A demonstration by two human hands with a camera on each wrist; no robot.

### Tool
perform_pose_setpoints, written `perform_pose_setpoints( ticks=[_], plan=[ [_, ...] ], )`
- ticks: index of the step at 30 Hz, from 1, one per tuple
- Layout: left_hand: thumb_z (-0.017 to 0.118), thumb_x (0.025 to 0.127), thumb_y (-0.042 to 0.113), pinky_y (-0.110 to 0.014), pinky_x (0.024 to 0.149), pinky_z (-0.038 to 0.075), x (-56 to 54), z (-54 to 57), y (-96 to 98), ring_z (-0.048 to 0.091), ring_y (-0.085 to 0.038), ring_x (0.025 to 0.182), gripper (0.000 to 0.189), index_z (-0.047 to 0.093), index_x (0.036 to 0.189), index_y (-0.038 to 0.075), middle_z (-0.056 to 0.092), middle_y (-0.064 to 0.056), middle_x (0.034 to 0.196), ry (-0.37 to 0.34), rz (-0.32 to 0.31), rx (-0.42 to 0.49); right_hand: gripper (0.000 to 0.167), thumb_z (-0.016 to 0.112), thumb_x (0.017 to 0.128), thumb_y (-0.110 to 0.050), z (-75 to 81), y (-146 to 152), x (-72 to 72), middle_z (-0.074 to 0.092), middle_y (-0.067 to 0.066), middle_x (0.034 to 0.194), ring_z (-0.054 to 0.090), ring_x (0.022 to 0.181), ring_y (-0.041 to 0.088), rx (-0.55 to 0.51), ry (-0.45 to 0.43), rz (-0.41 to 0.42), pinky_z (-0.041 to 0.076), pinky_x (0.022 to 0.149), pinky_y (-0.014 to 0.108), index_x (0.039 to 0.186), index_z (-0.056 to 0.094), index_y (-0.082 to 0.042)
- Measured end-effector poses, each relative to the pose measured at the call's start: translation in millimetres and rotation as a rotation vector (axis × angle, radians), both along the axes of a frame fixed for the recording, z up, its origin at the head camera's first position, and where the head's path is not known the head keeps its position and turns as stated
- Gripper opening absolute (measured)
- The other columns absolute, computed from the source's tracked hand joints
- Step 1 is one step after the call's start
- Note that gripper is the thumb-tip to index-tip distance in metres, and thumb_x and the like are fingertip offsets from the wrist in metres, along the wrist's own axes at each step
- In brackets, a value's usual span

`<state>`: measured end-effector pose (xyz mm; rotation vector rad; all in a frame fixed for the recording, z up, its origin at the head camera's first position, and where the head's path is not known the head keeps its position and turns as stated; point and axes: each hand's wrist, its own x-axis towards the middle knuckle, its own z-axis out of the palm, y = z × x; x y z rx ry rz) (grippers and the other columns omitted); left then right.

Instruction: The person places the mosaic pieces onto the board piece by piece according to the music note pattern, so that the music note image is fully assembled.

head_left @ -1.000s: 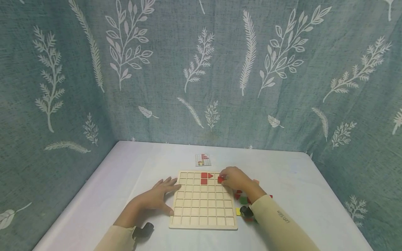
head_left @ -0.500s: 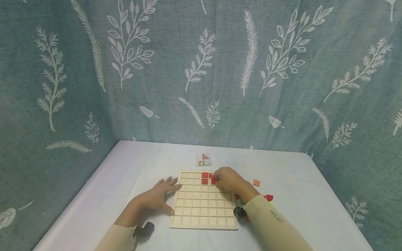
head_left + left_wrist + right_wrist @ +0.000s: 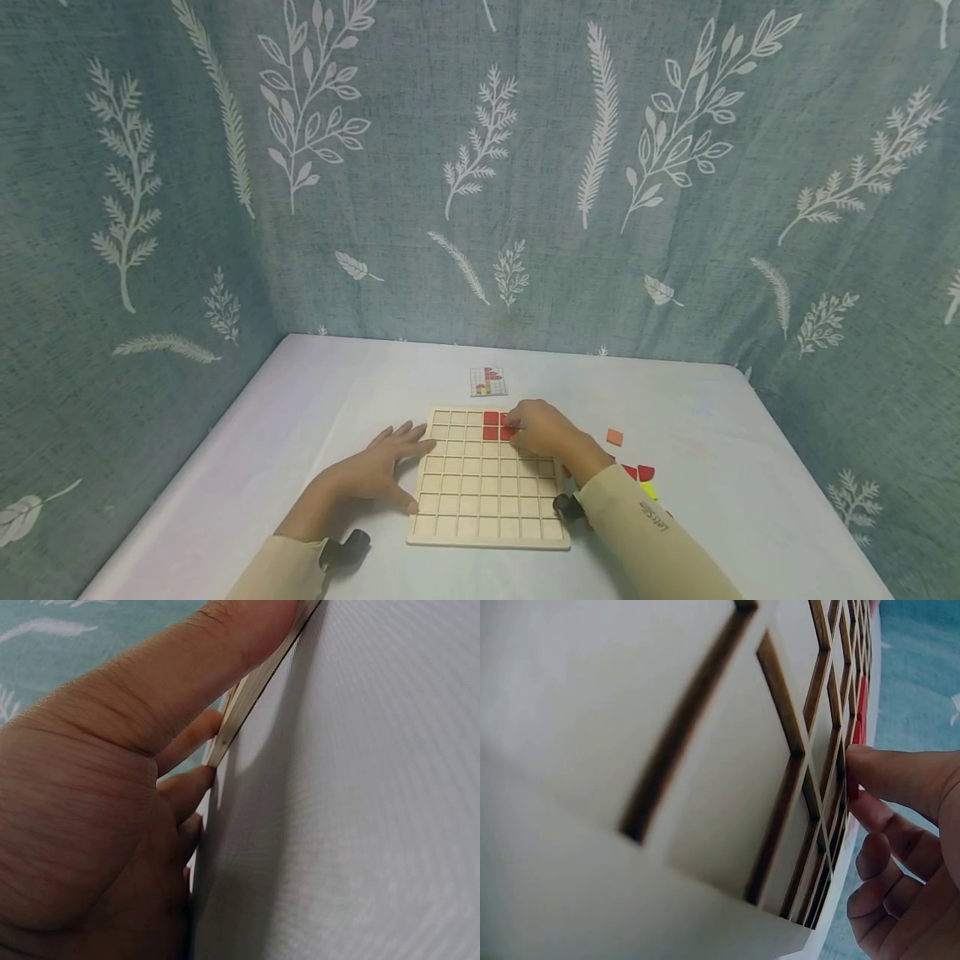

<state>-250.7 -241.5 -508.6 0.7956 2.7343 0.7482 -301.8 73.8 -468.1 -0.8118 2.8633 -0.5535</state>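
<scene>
A pale wooden grid board [image 3: 468, 483] lies on the white table. My right hand [image 3: 546, 429] reaches over its far right part, and thumb and forefinger pinch a red square tile [image 3: 506, 433] down at a cell in the second row. In the right wrist view that red tile [image 3: 853, 786] shows as a thin edge below the thumb. Two red square tiles [image 3: 491, 418] sit in neighbouring cells to the left. A red triangle above the pinched tile is mostly covered by the fingers. With fingers spread, my left hand [image 3: 378, 475] touches the board's left edge [image 3: 240, 712].
A small pattern card [image 3: 489, 382] lies beyond the board. Right of the board are loose pieces: an orange square [image 3: 614, 437], a red rounded piece [image 3: 646, 472] and a yellow piece [image 3: 649, 490], others hidden under the right sleeve [image 3: 645, 525]. A patterned curtain [image 3: 420, 167] encloses the table.
My right hand has moved left over the board with the red square tile, bringing it down beside the other red squares. My left hand has stayed at the board's edge.
</scene>
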Motion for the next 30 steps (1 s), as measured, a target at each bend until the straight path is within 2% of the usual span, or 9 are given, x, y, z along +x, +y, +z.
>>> perform_pose_setpoints(
  ticks=[7,18,26,30],
  plan=[
    [0.082,0.050,0.066,-0.052,0.117,-0.001,0.3,0.7,0.3,0.005,-0.030,0.148,0.114,0.044,0.148,0.021,0.021,-0.007,0.160,-0.004,0.005,-0.005,0.025,0.075,0.084,-0.015,0.3,-1.7,1.3,0.068,0.004,0.104,0.062,0.104,0.025,0.020,0.029,0.017,0.050,0.093,0.041,0.108,0.074,-0.007],
    [0.080,0.050,0.067,-0.052,0.117,0.000,-0.7,0.3,1.4,0.006,-0.032,0.147,0.115,0.044,0.148,0.019,0.022,-0.009,0.159,0.008,0.008,-0.013,0.023,0.076,0.084,-0.016,-0.6,-3.7,1.4,0.067,0.003,0.101,0.062,0.101,0.025,0.038,0.041,0.001,0.050,0.092,0.040,0.106,0.075,-0.008],
    [0.081,0.052,0.065,-0.054,0.116,-0.001,-0.2,0.5,0.3,0.006,-0.033,0.147,0.114,0.044,0.148,0.018,0.022,-0.011,0.159,0.013,-0.002,-0.007,0.028,0.076,0.085,-0.023,0.0,-4.2,0.5,0.067,-0.002,0.099,0.062,0.099,0.020,0.141,0.090,0.021,0.050,0.091,0.036,0.110,0.075,-0.012],
    [0.081,0.053,0.065,-0.054,0.116,-0.001,-1.7,-1.3,-1.3,0.006,-0.034,0.147,0.113,0.043,0.148,0.017,0.021,-0.012,0.159,0.018,-0.021,-0.002,0.029,0.076,0.085,-0.024,0.1,-2.5,-1.0,0.067,-0.002,0.102,0.062,0.100,0.020,0.147,0.088,0.030,0.050,0.092,0.037,0.111,0.075,-0.012]
  ],
)
